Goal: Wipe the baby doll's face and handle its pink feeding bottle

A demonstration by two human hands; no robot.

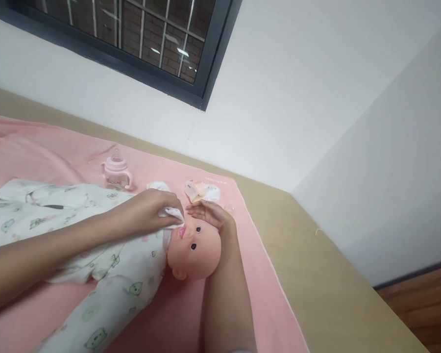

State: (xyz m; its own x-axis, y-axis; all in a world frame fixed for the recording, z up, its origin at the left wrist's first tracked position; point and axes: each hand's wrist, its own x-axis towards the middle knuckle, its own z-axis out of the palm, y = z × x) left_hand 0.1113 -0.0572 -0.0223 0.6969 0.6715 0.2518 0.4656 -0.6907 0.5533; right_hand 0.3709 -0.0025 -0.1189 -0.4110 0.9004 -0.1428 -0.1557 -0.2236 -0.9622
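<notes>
A baby doll (202,257) in a white patterned suit (128,264) lies on its back, head towards the right. My left hand (158,206) reaches over its chest, fingers pinched on a white cloth (173,214). That cloth touches the doll's face beside its pink mouth. Against the far side of the doll's head rests my right hand (209,213), fingers stretched out together and holding nothing. My right forearm passes close by the crown of the head. Just beyond my right fingers lies a small crumpled white and peach piece (203,190), possibly cloth.
A pink-topped baby bottle (116,171) with handles stands behind the doll. Pink sheeting (264,274) covers much of the tan tabletop (316,279). A white wall and a dark-framed window (206,83) rise behind. A small clear item (228,211) lies by my right wrist.
</notes>
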